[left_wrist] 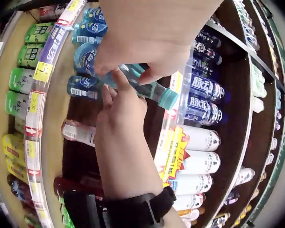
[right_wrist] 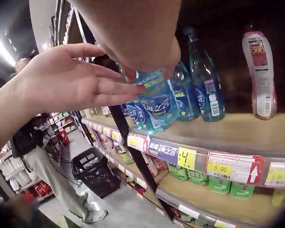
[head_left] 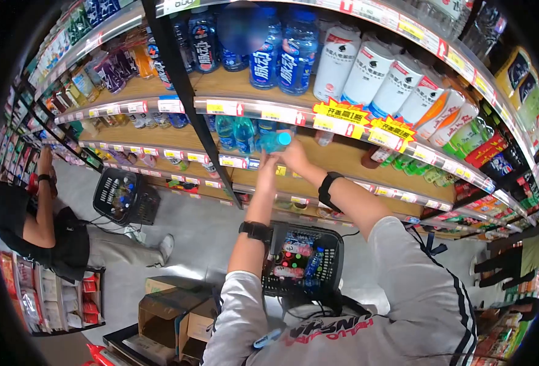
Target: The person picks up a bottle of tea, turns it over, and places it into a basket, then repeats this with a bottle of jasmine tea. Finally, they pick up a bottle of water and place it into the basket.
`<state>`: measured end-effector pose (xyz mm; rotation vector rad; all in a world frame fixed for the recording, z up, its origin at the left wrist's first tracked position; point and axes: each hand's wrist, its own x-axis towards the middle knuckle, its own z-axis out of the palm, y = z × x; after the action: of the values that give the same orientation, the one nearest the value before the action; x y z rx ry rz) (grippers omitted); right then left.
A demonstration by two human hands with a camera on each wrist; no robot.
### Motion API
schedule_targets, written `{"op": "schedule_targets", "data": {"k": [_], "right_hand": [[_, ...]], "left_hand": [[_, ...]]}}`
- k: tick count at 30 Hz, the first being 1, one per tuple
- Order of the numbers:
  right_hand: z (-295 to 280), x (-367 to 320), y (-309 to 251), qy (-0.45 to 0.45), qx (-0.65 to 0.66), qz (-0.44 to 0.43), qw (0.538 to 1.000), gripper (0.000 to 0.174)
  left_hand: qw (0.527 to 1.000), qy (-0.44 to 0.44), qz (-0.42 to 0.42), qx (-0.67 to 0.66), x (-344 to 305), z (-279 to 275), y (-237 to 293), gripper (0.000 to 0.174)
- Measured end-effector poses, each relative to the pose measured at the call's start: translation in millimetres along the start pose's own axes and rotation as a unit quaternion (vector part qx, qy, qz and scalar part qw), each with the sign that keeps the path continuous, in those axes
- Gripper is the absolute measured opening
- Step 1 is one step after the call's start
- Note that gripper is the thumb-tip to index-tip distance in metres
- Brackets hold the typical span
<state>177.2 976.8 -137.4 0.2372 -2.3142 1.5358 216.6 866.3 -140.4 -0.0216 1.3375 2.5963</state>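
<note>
A blue-tinted drink bottle (head_left: 272, 143) with a teal cap is tilted, its base toward the lower shelf and its cap toward the person. My right hand (right_wrist: 145, 40) grips it from above, fingers and thumb on either side of the bottle. Against its side rest the straight fingers of my left hand (right_wrist: 78, 80), palm showing in the right wrist view. Similar blue bottles (right_wrist: 206, 88) stand upright behind and beside it. In the left wrist view, the teal-capped bottle (left_wrist: 152, 90) runs between both hands, partly covered by them.
A pink-labelled bottle (right_wrist: 261, 73) stands farther right on this shelf. Overhead, a shelf edge (head_left: 269, 114) with price tags carries blue bottles and white cans (head_left: 367, 67). A filled shopping basket (head_left: 333, 256) is below me. Another person (head_left: 43, 213) stands left near a second basket (head_left: 108, 189).
</note>
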Motion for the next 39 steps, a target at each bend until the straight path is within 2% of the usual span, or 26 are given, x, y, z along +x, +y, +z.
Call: {"op": "schedule_targets", "data": {"k": [3,6,10,13,16,17,18,20,22,24,25,26,28,29,30,31,32,33,34,35,36,39], "right_hand": [[14,19,29,0.019,-0.025,-0.018,0.999,0.056],[17,30,34,0.01,-0.118,-0.025,0.993,0.059],[22,46,37,-0.046,-0.2,0.045,0.978,0.06],[23,61,39,-0.099,-0.166,0.044,0.98,0.059],[32,75,61,-0.059,-0.276,0.037,0.958,0.06],[29,73,59,-0.046,-0.258,-0.015,0.965,0.067],[34,85,84,-0.115,-0.273,0.04,0.954,0.074],[33,77,72,-0.043,-0.289,-0.034,0.956,0.074],[33,70,63,-0.031,-0.248,-0.006,0.968,0.073],[33,61,65,-0.084,-0.15,0.022,0.985,0.078],[36,43,58,-0.014,-0.125,-0.018,0.992,0.076],[37,17,57,0.051,-0.103,-0.056,0.992,0.073],[31,-40,78,0.034,-0.056,-0.079,0.995,0.068],[27,-78,86,-0.002,-0.064,-0.027,0.998,0.059],[32,-116,119,0.003,-0.062,-0.077,0.995,0.054],[30,-160,134,-0.054,-0.046,0.011,0.997,0.047],[28,-203,149,-0.084,-0.077,0.057,0.992,0.041],[26,-252,183,-0.127,-0.012,0.172,0.977,0.038],[18,-299,216,-0.187,-0.081,0.193,0.96,0.037],[11,-341,238,-0.212,-0.077,0.221,0.949,0.037],[0,-378,257,-0.253,-0.109,0.241,0.931,0.033],[-26,-458,318,-0.321,-0.177,0.299,0.881,0.036]], "left_hand": [[0.999,0.009,-0.032,-0.014,16,-15,-4,0.078],[0.998,0.009,-0.046,-0.041,26,-24,-5,0.082],[0.996,0.009,-0.043,-0.073,42,-32,-4,0.082],[0.997,0.019,-0.033,-0.071,50,-30,-2,0.08],[0.998,0.031,-0.008,-0.062,45,-31,-15,0.076],[0.998,0.038,0.0,-0.058,40,-36,-25,0.075],[0.997,0.049,-0.014,-0.055,31,-41,-38,0.074],[0.995,0.073,-0.045,-0.048,8,-55,-70,0.071],[0.986,0.132,-0.099,-0.016,-14,-79,-124,0.061],[0.975,0.165,-0.15,-0.003,-55,-101,-181,0.054],[0.974,0.166,-0.145,-0.05,-80,-117,-219,0.042],[0.972,0.153,-0.176,-0.023,-108,-137,-258,0.038],[0.91,0.237,-0.337,0.032,-167,-143,-305,0.034],[0.884,0.252,-0.392,-0.028,-197,-166,-346,0.032],[0.853,0.265,-0.441,-0.089,-230,-182,-388,0.031],[0.859,0.285,-0.42,-0.072,-250,-164,-378,0.03],[0.841,0.309,-0.44,-0.068,-265,-162,-396,0.03],[0.822,0.33,-0.461,-0.06,-279,-164,-414,0.03],[0.802,0.346,-0.483,-0.05,-292,-167,-433,0.03],[0.815,0.358,-0.451,-0.067,-306,-171,-460,0.029],[0.813,0.359,-0.456,-0.046,-313,-172,-476,0.028],[0.809,0.348,-0.473,-0.012,-291,-182,-523,0.028]]}}
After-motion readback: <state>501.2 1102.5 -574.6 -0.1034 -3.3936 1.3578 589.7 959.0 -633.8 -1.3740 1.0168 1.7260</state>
